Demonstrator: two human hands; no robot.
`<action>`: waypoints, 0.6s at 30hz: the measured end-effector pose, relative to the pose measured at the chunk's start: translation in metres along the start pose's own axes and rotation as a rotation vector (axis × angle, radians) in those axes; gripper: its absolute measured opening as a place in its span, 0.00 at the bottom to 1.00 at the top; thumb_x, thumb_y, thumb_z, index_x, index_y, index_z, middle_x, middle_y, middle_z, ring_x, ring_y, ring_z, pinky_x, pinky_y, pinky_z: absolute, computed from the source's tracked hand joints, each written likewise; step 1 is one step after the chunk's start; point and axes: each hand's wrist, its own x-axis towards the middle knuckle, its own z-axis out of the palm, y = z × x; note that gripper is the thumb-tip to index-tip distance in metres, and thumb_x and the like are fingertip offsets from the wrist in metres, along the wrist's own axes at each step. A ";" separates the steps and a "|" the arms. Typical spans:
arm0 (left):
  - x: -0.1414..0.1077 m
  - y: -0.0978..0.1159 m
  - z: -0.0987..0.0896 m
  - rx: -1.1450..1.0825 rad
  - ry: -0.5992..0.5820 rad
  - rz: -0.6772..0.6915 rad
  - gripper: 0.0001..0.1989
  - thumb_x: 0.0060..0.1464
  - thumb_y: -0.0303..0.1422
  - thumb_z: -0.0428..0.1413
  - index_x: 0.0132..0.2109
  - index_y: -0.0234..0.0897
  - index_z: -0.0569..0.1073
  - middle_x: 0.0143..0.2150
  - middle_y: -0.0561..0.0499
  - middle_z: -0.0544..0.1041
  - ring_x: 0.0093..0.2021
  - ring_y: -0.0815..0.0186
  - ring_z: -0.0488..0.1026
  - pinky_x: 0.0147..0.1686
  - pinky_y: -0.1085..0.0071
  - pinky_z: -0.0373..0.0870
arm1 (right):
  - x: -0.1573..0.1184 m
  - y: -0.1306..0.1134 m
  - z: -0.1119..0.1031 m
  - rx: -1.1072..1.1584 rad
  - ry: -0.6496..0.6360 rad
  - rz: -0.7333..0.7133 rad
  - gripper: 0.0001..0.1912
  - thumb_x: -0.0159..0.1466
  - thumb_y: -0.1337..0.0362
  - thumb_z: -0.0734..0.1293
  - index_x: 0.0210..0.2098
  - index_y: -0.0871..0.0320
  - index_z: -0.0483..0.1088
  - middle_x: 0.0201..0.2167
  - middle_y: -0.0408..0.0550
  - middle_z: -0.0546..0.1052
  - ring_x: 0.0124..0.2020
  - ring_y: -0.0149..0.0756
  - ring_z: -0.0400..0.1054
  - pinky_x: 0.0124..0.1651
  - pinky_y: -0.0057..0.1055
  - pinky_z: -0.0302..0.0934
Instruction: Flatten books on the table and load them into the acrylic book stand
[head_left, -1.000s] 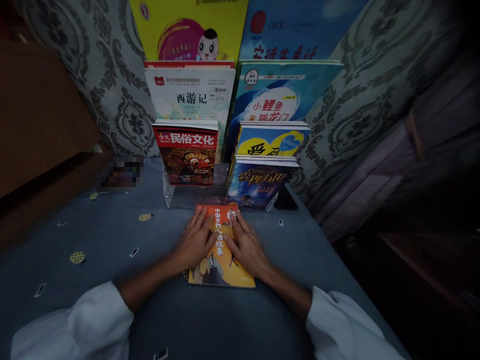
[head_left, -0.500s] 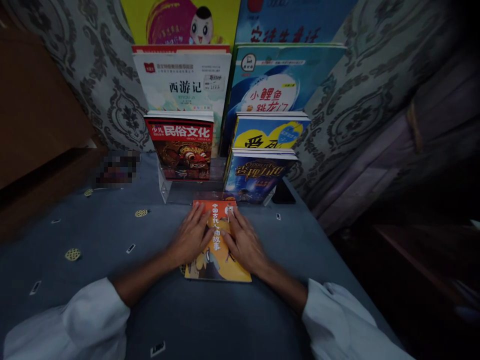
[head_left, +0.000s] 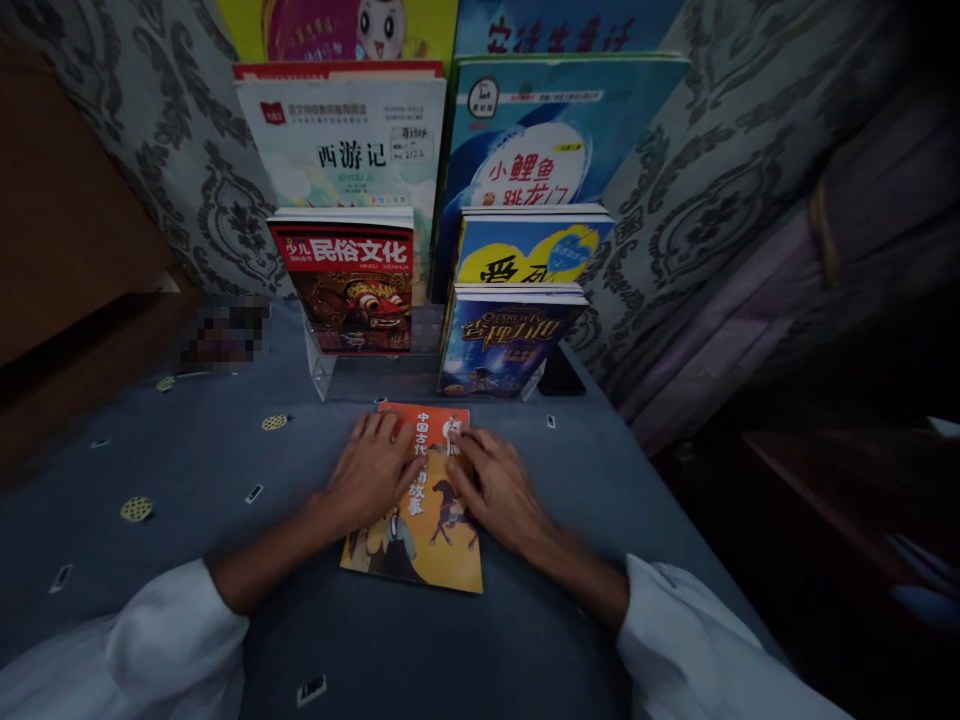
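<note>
Head view: a bench [head_left: 420, 650] under a grey-blue cloth fills most of the scene, backed by a patterned grey hanging [head_left: 232, 220]. Pale sleeves [head_left: 172, 630] reach in from both lower corners. Behind the hands, upright books stand in tiers, the front ones in a clear stand [head_left: 375, 378]. At the top, a yellow-green book [head_left: 431, 30] and a blue book [head_left: 555, 35] are cut off by the frame, the blue one reading 安徒生童话. Below them, a white book [head_left: 349, 150] is titled 西游记 over XIYOU JI, its handwritten sticker too small to read, and a teal book [head_left: 622, 120] says 小鲤鱼跳龙门. Lower still come a red book [head_left: 352, 290] marked 少儿 and 民俗文化, MINSU WENHUA; a yellow-and-blue book [head_left: 525, 243] beginning 爱, the rest partly hidden; and a dark blue book [head_left: 510, 340] lettered 查理九世. Before the stand, an orange book [head_left: 416, 500] lies flat and slightly turned; its title shows 中国古代 and 故事, the middle partly covered by a thumb. The left hand [head_left: 373, 470] rests on its upper left, the right hand [head_left: 499, 485] on its right edge, fingers loosely spread and bent, touching the cover without closing round it. Smallest are the cloth's pineapple prints [head_left: 137, 509].
</note>
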 end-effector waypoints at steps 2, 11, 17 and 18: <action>0.000 -0.002 0.002 -0.034 0.013 0.009 0.13 0.67 0.40 0.50 0.49 0.36 0.70 0.54 0.38 0.72 0.59 0.49 0.68 0.62 0.48 0.64 | 0.005 0.007 -0.001 0.042 0.004 0.018 0.23 0.70 0.61 0.57 0.60 0.58 0.70 0.60 0.59 0.73 0.59 0.50 0.69 0.60 0.50 0.65; -0.001 -0.007 0.008 -0.101 -0.024 0.018 0.16 0.68 0.41 0.48 0.54 0.35 0.68 0.64 0.34 0.68 0.69 0.48 0.62 0.63 0.49 0.66 | 0.019 0.028 0.004 0.153 0.001 -0.007 0.24 0.67 0.60 0.60 0.60 0.59 0.70 0.64 0.59 0.69 0.64 0.50 0.64 0.65 0.51 0.60; 0.000 -0.010 0.007 -0.086 -0.050 0.094 0.19 0.70 0.42 0.46 0.56 0.33 0.69 0.65 0.35 0.70 0.69 0.49 0.63 0.66 0.51 0.63 | 0.018 0.021 -0.010 0.211 0.093 0.108 0.18 0.67 0.62 0.61 0.51 0.60 0.76 0.41 0.54 0.79 0.44 0.45 0.72 0.50 0.42 0.68; 0.000 -0.010 0.007 -0.098 -0.045 0.100 0.20 0.70 0.42 0.45 0.57 0.33 0.69 0.66 0.35 0.70 0.70 0.50 0.63 0.67 0.51 0.62 | 0.017 0.020 -0.011 0.240 0.101 0.139 0.17 0.68 0.62 0.60 0.50 0.60 0.76 0.39 0.52 0.80 0.40 0.43 0.73 0.46 0.39 0.68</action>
